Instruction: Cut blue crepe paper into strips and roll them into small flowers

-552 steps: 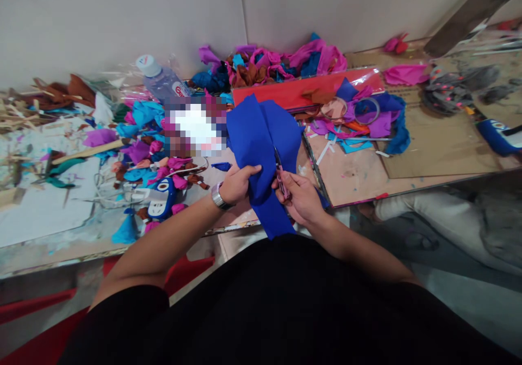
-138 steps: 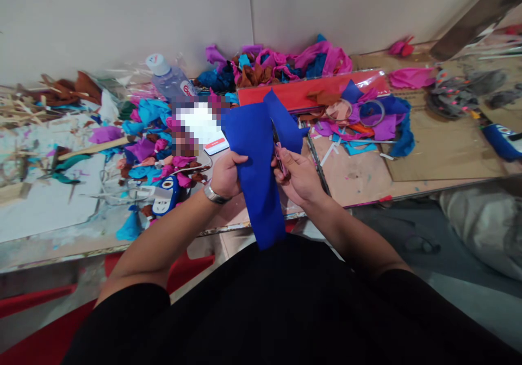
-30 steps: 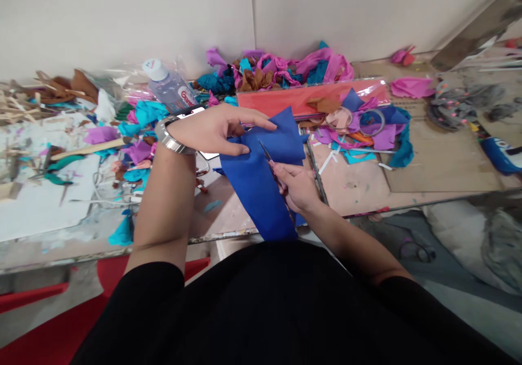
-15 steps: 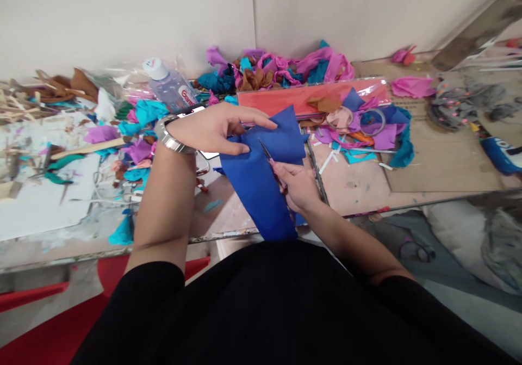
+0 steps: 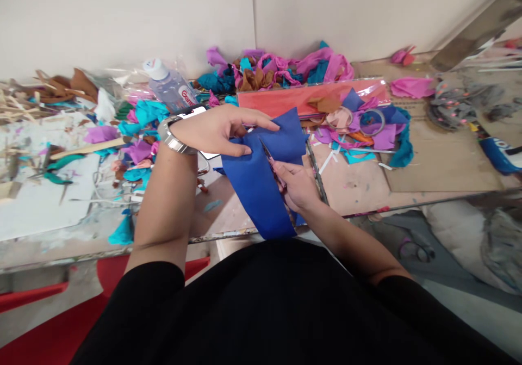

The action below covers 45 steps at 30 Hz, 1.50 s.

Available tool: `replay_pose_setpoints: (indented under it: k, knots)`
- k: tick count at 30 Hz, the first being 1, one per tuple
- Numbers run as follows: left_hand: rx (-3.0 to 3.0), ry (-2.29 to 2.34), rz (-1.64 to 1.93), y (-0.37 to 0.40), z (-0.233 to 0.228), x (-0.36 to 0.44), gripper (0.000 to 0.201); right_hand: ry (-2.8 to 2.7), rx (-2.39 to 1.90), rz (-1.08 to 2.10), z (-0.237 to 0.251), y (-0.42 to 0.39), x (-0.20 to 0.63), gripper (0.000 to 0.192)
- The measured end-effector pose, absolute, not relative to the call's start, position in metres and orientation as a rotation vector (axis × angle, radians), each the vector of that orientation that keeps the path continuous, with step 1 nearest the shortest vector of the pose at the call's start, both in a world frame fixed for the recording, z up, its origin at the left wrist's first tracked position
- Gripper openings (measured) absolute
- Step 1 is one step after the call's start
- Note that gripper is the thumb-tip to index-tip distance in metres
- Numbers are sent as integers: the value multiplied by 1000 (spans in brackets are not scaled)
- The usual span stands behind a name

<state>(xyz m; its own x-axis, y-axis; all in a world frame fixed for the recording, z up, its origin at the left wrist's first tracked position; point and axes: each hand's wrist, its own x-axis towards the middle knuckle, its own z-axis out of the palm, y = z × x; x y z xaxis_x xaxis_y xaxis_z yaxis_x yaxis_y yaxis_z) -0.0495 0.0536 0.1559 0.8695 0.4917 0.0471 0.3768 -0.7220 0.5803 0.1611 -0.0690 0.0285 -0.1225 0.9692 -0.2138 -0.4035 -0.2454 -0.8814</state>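
Note:
A sheet of deep blue paper (image 5: 256, 185) hangs in front of my chest at the table's edge, with a long slit in it. My left hand (image 5: 226, 128), a metal watch (image 5: 175, 135) at its wrist, grips the upper left of the sheet. Its index finger and thumb lie on the paper, and the other fingers are partly hidden behind it. My right hand (image 5: 299, 185) is closed round the handles of a pair of scissors (image 5: 266, 150). Their blades sit at the slit, pointing up and left between the two parts of the sheet.
Paper scraps (image 5: 281, 71) are heaped along the wall. A clear bottle (image 5: 173, 85) and a phone (image 5: 210, 155) are near my left hand. Rolls of tape (image 5: 372, 122) lie among scraps at right, near cardboard (image 5: 440, 164). Green-handled pliers (image 5: 65, 162) lie left; a red chair (image 5: 57, 327) stands below.
My left hand and the top corner of the blue paper have shifted very slightly down and right. My right hand and the scissors look almost unmoved.

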Motion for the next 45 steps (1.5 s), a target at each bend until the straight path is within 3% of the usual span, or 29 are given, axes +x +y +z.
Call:
replay_pose_setpoints:
  k: [45]
  knots:
    - [2365, 494, 248, 56, 148, -43, 64, -782, -1006, 1591, 34, -68, 159, 46]
